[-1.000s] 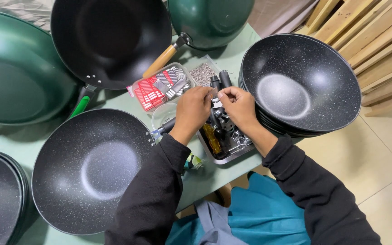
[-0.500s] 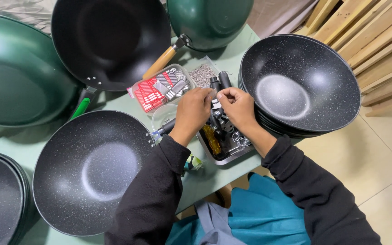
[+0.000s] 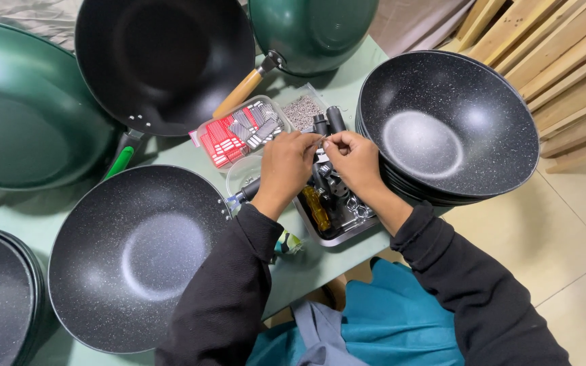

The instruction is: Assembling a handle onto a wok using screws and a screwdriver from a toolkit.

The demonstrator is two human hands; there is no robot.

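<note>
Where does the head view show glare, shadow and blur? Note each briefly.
Head view: soft glare patches in the speckled wok on the right and the near-left wok; shadows under the pans on the green table; the small part between both hands is too fine to resolve.

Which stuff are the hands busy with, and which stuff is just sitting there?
In use:
left hand and right hand, pinching something tiny together
metal parts tray under them

Just sitting:
speckled black pans
green pans
box of red pieces

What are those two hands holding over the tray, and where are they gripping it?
Left hand and right hand meet fingertip to fingertip over the metal tray of dark parts, pinching something too small to identify; the exact grip point cannot be told.
</note>
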